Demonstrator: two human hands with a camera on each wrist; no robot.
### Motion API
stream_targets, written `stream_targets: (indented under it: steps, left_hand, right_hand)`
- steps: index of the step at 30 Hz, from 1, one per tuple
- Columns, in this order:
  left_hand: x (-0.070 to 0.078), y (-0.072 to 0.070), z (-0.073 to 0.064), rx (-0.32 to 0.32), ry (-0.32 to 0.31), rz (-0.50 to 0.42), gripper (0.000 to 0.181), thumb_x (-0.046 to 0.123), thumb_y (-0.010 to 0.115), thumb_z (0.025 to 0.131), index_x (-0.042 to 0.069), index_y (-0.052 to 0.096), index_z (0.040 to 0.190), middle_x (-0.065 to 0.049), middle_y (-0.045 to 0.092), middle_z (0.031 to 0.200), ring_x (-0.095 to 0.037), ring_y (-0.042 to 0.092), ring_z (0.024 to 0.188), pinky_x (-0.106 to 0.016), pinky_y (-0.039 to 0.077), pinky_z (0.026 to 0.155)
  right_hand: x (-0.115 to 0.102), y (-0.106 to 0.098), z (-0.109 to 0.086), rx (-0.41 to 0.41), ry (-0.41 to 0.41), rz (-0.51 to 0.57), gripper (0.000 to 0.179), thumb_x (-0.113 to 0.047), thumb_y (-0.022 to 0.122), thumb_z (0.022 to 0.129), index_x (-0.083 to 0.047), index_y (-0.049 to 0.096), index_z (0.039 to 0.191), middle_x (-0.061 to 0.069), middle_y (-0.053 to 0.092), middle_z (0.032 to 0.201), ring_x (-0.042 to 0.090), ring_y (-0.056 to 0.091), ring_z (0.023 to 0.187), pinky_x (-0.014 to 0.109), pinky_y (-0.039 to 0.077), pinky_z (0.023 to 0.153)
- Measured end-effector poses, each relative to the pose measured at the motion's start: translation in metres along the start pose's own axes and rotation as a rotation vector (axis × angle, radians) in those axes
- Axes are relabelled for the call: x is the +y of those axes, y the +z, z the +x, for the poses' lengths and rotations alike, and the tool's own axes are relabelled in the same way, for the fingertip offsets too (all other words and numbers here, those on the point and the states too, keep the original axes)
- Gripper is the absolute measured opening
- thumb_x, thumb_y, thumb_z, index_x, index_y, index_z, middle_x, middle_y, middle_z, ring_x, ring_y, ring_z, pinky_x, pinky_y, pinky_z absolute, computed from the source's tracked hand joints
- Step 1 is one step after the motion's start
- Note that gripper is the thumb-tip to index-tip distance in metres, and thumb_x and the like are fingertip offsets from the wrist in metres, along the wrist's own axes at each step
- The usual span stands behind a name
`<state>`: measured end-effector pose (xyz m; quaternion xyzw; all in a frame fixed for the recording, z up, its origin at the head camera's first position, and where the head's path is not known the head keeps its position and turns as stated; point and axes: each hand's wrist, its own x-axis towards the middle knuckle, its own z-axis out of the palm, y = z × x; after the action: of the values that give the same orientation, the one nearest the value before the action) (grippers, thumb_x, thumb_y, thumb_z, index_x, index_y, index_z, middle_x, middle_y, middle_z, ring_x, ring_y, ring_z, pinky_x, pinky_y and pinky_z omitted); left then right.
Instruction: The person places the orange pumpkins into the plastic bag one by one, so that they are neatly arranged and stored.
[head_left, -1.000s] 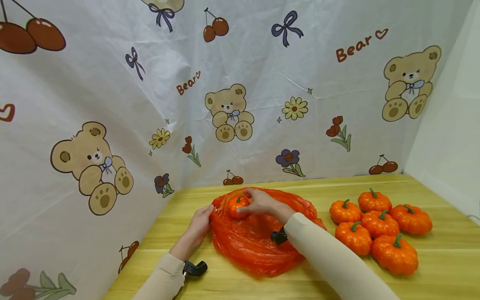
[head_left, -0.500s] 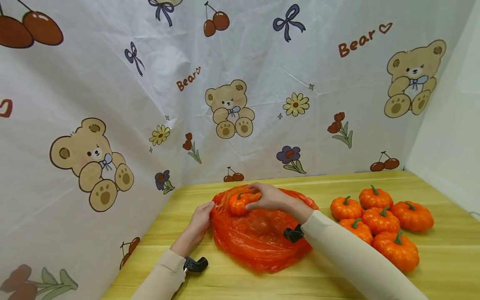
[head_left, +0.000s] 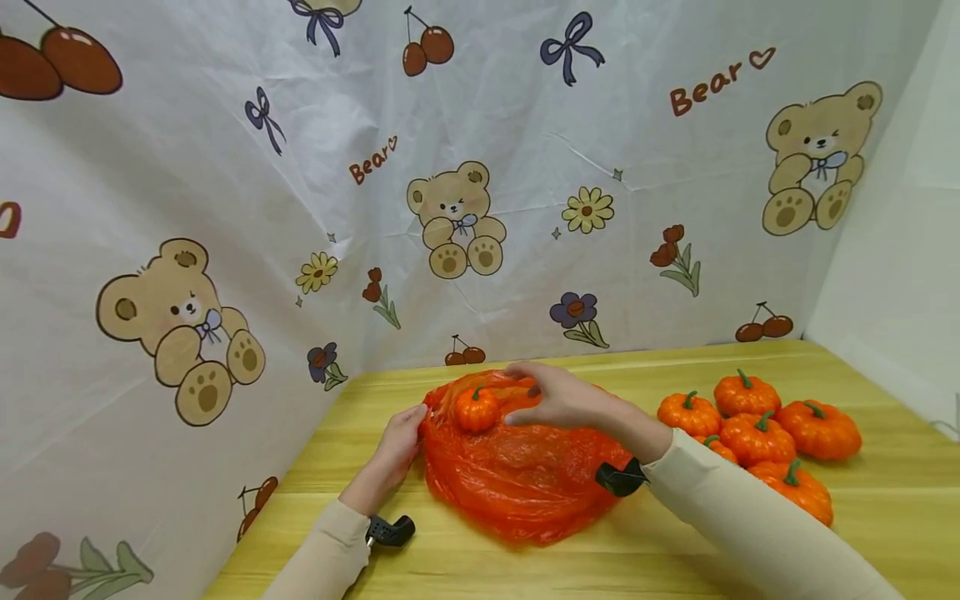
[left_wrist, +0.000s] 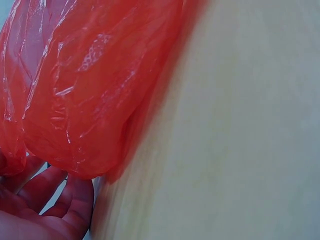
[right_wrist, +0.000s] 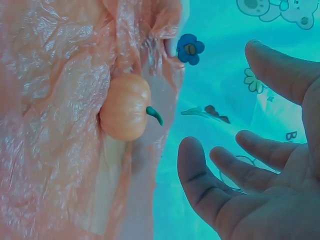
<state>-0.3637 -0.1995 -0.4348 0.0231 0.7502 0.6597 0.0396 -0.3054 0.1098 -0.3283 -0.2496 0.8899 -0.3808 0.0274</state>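
A red plastic bag point(head_left: 517, 500) lies spread open on the wooden table. One small orange pumpkin point(head_left: 477, 410) with a green stem sits upright inside it, towards the left. At the bag's left edge my left hand point(head_left: 400, 442) pinches the rim; its fingertips are partly hidden by plastic in the left wrist view. My right hand point(head_left: 562, 398) hovers over the bag, just right of the pumpkin and apart from it. Spread fingers with nothing between them show in the right wrist view, where the pumpkin point(right_wrist: 126, 107) stands against crumpled plastic.
Several more orange pumpkins point(head_left: 757, 439) stand grouped on the right of the table point(head_left: 892, 517); my right sleeve point(head_left: 750, 508) covers part of the nearest ones. A printed bear curtain point(head_left: 525, 125) hangs behind. Black camera mounts point(head_left: 392, 532) project from both wrists.
My right hand has let go of the small pumpkin and drawn back to the right. The pumpkin stays in the bag. My left hand keeps its hold on the rim.
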Motion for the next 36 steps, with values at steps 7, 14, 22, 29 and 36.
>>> stream_targets:
  steps: [7,14,22,29,36]
  left_hand:
    - [-0.002,-0.001,0.002,0.002,0.005,0.008,0.050,0.035,0.042,0.112,0.001,0.055,0.147,-0.018,0.057,0.147,-0.017,0.062,0.118,-0.031,0.055,0.096]
    - [-0.001,-0.002,0.004,0.012,0.018,0.018,0.051,0.037,0.042,0.112,0.001,0.056,0.145,-0.018,0.057,0.147,-0.023,0.060,0.124,-0.039,0.054,0.105]
    - [-0.002,-0.001,0.003,0.001,0.008,0.003,0.051,0.035,0.041,0.113,0.000,0.054,0.147,-0.019,0.053,0.152,-0.027,0.054,0.134,-0.046,0.048,0.113]
    - [-0.004,0.000,0.002,0.002,0.008,-0.006,0.051,0.033,0.040,0.113,-0.001,0.052,0.148,-0.020,0.052,0.153,-0.029,0.052,0.137,-0.048,0.046,0.115]
    - [-0.004,-0.001,0.003,0.003,0.015,0.011,0.050,0.036,0.042,0.112,0.000,0.057,0.145,-0.019,0.055,0.150,-0.029,0.053,0.135,-0.051,0.043,0.117]
  right_hand:
    - [0.005,-0.011,-0.024,-0.005,-0.001,-0.016,0.075,-0.036,0.082,0.089,-0.014,0.047,0.152,0.011,0.051,0.155,0.036,0.058,0.129,0.051,0.055,0.100]
    - [0.015,-0.020,-0.052,-0.009,-0.019,-0.034,0.074,-0.038,0.081,0.090,-0.015,0.048,0.152,0.013,0.050,0.155,0.038,0.057,0.131,0.055,0.054,0.101]
    - [0.024,-0.030,-0.084,0.013,0.017,-0.086,0.076,-0.045,0.082,0.087,-0.019,0.049,0.150,0.012,0.052,0.153,0.040,0.057,0.130,0.056,0.055,0.097]
    - [0.033,-0.043,-0.108,0.032,0.032,-0.085,0.077,-0.049,0.081,0.087,-0.021,0.049,0.150,0.013,0.052,0.152,0.038,0.057,0.128,0.050,0.058,0.093]
    - [0.040,-0.058,-0.133,0.056,0.006,-0.063,0.074,-0.049,0.081,0.086,-0.027,0.050,0.149,0.010,0.053,0.151,0.034,0.060,0.125,0.029,0.057,0.082]
